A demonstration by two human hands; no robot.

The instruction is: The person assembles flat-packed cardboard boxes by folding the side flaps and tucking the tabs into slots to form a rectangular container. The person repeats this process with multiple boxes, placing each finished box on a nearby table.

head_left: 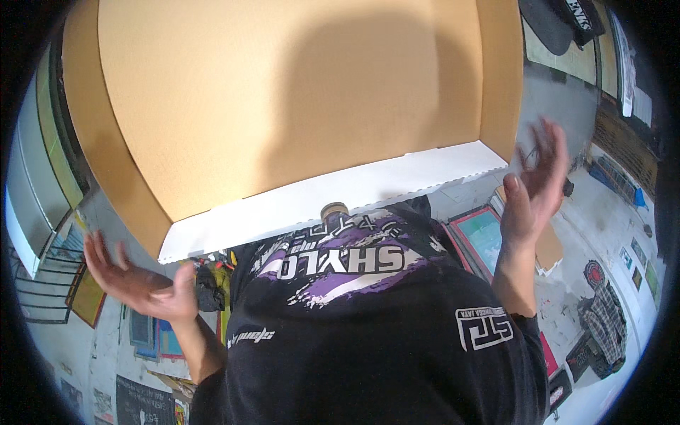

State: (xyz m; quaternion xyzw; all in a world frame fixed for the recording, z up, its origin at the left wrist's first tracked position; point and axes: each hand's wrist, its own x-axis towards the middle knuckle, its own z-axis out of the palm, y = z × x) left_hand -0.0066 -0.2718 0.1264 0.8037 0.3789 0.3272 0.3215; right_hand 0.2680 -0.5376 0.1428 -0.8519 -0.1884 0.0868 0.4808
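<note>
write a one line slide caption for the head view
Both bare hands, left hand and right hand, spread open and empty beside a large cardboard box, above a black printed T-shirt.

From here a big open cardboard box (283, 99) fills the far middle, its white flap (333, 195) closing off everything behind it. A black printed shirt (368, 319) blocks the near middle. My left hand (142, 283) hangs open in a free gap left of the shirt, below the box's left wall. My right hand (535, 184), fingers spread, has open room just right of the box's side wall.
</note>
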